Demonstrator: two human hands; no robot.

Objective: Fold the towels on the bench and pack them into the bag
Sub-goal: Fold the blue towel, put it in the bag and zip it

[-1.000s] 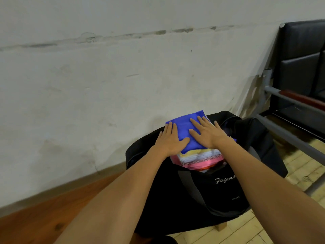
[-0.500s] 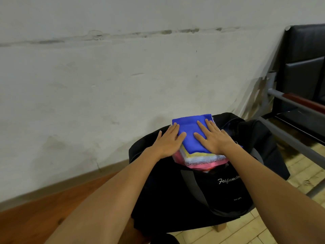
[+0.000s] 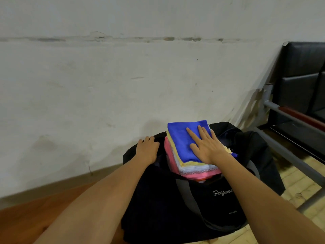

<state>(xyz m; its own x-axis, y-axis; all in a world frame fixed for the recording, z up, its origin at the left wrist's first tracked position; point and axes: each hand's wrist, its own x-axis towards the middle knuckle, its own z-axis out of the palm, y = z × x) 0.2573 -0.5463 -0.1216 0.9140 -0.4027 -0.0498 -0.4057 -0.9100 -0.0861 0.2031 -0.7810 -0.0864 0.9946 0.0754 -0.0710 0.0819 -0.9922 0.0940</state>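
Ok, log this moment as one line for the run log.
phase: packing | right hand: flat on towels | left hand: grips bag rim | towels: stacked, sticking out of bag

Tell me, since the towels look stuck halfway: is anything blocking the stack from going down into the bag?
Nothing visible blocks it. The towel stack sits in the bag mouth; the inside beneath is hidden.

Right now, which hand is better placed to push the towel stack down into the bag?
The right hand. It lies flat on the blue towel topping the stack, so it can press straight down. The left hand is off the towels, resting on the black bag rim beside them.
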